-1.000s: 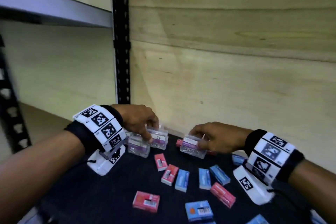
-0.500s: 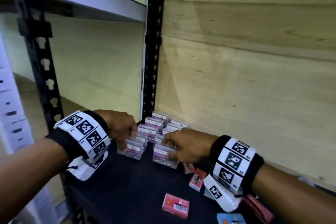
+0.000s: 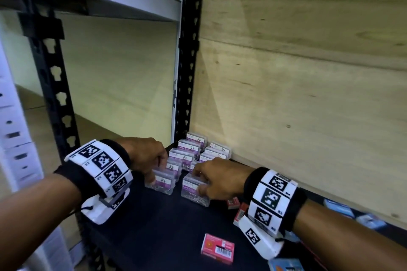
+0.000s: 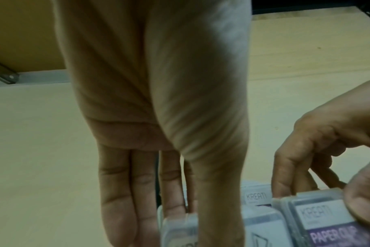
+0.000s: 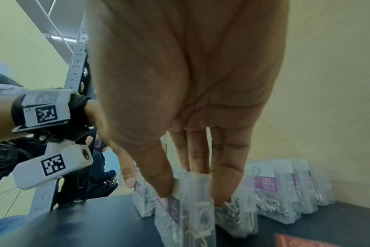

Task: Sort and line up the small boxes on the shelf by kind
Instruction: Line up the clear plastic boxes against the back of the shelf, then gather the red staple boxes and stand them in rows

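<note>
Clear paper clip boxes with purple labels stand in two rows in the back left corner of the black shelf. My left hand grips the front box of the left row, fingers over its far side and thumb on the near side. My right hand pinches the front box of the right row. The right wrist view shows that box upright on the shelf between thumb and fingers. In the left wrist view my fingers reach down over a clear box.
Red boxes and blue boxes lie loose on the shelf to the right and front. A black upright post stands right behind the rows. The wooden back panel runs along the right.
Both hands have carried their clear boxes left and back from the loose pile to the front of the two rows in the corner. The head view has swung left.
</note>
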